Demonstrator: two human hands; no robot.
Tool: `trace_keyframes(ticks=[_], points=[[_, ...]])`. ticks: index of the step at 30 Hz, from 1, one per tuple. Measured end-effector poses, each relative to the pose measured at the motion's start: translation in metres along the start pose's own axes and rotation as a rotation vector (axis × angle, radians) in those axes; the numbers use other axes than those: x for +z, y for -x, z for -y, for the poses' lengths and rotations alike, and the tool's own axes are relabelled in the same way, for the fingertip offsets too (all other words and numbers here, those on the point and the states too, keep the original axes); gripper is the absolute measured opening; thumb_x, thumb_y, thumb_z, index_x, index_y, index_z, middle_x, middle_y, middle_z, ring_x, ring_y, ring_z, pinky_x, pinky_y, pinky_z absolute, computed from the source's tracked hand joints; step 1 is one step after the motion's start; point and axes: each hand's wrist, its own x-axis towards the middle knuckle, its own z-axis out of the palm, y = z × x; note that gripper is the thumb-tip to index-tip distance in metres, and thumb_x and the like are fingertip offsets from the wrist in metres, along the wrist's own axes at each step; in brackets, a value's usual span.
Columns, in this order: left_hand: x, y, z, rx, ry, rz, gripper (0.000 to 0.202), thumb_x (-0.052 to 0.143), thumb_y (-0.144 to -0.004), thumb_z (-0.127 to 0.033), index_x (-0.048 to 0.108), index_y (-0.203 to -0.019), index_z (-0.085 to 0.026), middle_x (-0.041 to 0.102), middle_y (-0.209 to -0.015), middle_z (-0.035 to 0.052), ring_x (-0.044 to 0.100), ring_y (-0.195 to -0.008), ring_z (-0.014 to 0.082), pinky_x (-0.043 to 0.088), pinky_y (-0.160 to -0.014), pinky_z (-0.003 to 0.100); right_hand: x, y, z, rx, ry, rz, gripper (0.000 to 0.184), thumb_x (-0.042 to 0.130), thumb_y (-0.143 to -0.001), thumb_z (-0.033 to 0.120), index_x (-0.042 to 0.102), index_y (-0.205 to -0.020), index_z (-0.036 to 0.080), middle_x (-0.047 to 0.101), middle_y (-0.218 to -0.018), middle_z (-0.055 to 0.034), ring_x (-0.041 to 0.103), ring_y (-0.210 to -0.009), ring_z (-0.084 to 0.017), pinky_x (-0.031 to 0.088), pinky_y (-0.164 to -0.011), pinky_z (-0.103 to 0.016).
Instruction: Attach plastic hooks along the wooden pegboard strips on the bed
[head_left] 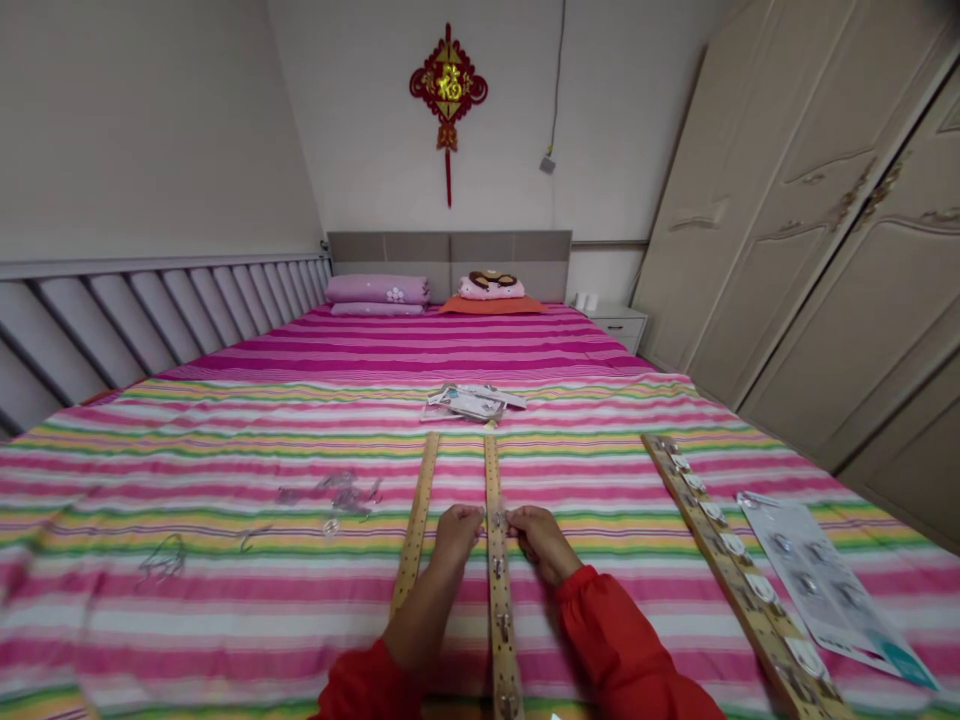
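A narrow wooden strip with rows of holes point(492, 480) lies lengthwise on the bed in front of me. Several small metal hooks point(502, 628) sit along its nearer part. My left hand point(459, 530) is at the strip's left edge, thumb and fingers pinched together. Across from it, my right hand point(541, 540) is pinched at the right edge, beside a metal hook point(496, 520). Whatever lies between the fingertips is too small to make out. Just left of my left hand lies a second holed strip point(415, 530), with no hooks showing on it.
At right lies a wooden strip with white round pieces and metal parts point(739, 575), beside a blister card point(825, 580). Flat packaging point(476, 402) is piled beyond the strips. Clear plastic bits point(341, 492) and thin wire-like pieces point(163, 558) are scattered at left on the striped sheet point(247, 625).
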Motion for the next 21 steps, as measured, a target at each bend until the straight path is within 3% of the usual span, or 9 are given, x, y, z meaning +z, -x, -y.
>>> trace_keyframes(ticks=[2, 5, 7, 10, 12, 14, 17, 19, 21], points=[[0.001, -0.002, 0.001, -0.004, -0.033, 0.014, 0.016, 0.064, -0.077, -0.028, 0.062, -0.072, -0.014, 0.064, -0.074, 0.0023, 0.059, -0.070, 0.0147, 0.047, -0.063, 0.026, 0.001, -0.001, -0.002, -0.003, 0.013, -0.015, 0.027, 0.065, -0.059, 0.037, 0.047, -0.046, 0.021, 0.029, -0.027, 0.0112, 0.018, -0.026, -0.004, 0.008, -0.032, -0.022], [0.002, -0.006, 0.000, -0.003, -0.085, 0.028, 0.030, 0.057, -0.084, -0.036, 0.060, -0.104, -0.014, 0.061, -0.107, 0.0044, 0.060, -0.093, 0.0212, 0.051, -0.078, 0.036, 0.002, -0.004, -0.005, -0.015, 0.032, -0.038, 0.028, 0.066, -0.058, 0.037, 0.047, -0.045, 0.020, 0.029, -0.026, 0.0108, 0.020, -0.027, -0.004, 0.010, -0.033, -0.022], [0.003, -0.011, -0.001, -0.004, -0.121, 0.029, 0.036, 0.056, -0.084, -0.038, 0.058, -0.112, -0.015, 0.058, -0.115, 0.0040, 0.058, -0.101, 0.0258, 0.051, -0.083, 0.039, 0.003, -0.005, -0.006, -0.025, 0.042, -0.049, 0.029, 0.067, -0.058, 0.037, 0.047, -0.044, 0.021, 0.030, -0.027, 0.0104, 0.022, -0.028, -0.005, 0.012, -0.034, -0.022], [0.005, -0.019, -0.002, -0.013, -0.181, 0.032, 0.035, 0.056, -0.085, -0.038, 0.058, -0.112, -0.016, 0.058, -0.116, 0.0044, 0.057, -0.101, 0.0253, 0.051, -0.083, 0.039, 0.003, -0.007, -0.008, -0.039, 0.053, -0.063, 0.028, 0.067, -0.057, 0.036, 0.047, -0.044, 0.021, 0.031, -0.027, 0.0100, 0.023, -0.029, -0.005, 0.014, -0.035, -0.023], [0.006, -0.023, 0.000, -0.017, -0.219, 0.032, 0.031, 0.056, -0.085, -0.037, 0.060, -0.105, -0.015, 0.061, -0.108, 0.0042, 0.060, -0.093, 0.0211, 0.052, -0.078, 0.036, 0.003, -0.009, -0.010, -0.047, 0.059, -0.072, 0.028, 0.066, -0.057, 0.035, 0.046, -0.043, 0.021, 0.031, -0.027, 0.0098, 0.024, -0.030, -0.006, 0.015, -0.035, -0.023], [0.007, -0.025, 0.002, -0.019, -0.253, 0.027, 0.024, 0.063, -0.079, -0.036, 0.064, -0.083, -0.012, 0.063, -0.083, 0.0027, 0.061, -0.076, 0.0170, 0.048, -0.064, 0.028, 0.003, -0.011, -0.012, -0.055, 0.066, -0.082, 0.028, 0.065, -0.058, 0.035, 0.046, -0.043, 0.021, 0.033, -0.028, 0.0093, 0.026, -0.031, -0.006, 0.016, -0.036, -0.023], [0.008, -0.026, 0.006, -0.016, -0.285, 0.012, 0.034, 0.071, -0.066, -0.031, 0.050, -0.044, -0.016, 0.044, -0.046, -0.0027, 0.051, -0.052, 0.0130, 0.034, -0.049, 0.024, 0.002, -0.014, -0.016, -0.064, 0.077, -0.095, 0.027, 0.065, -0.057, 0.035, 0.046, -0.043, 0.021, 0.035, -0.029, 0.0084, 0.028, -0.033, -0.007, 0.018, -0.037, -0.023], [0.008, -0.026, 0.007, -0.010, -0.290, 0.004, 0.039, 0.069, -0.062, -0.029, 0.041, -0.037, -0.018, 0.035, -0.039, -0.0046, 0.045, -0.046, 0.0116, 0.030, -0.047, 0.024, 0.002, -0.016, -0.018, -0.072, 0.085, -0.101, 0.026, 0.065, -0.057, 0.034, 0.047, -0.043, 0.021, 0.036, -0.030, 0.0081, 0.030, -0.034, -0.007, 0.019, -0.038, -0.023], [0.009, -0.026, 0.008, -0.007, -0.287, 0.000, 0.036, 0.066, -0.062, -0.028, 0.042, -0.036, -0.019, 0.035, -0.039, -0.0048, 0.043, -0.045, 0.0111, 0.030, -0.047, 0.024, 0.002, -0.017, -0.019, -0.083, 0.094, -0.104, 0.026, 0.065, -0.057, 0.034, 0.047, -0.043, 0.021, 0.036, -0.031, 0.0080, 0.030, -0.034, -0.007, 0.020, -0.038, -0.023]])
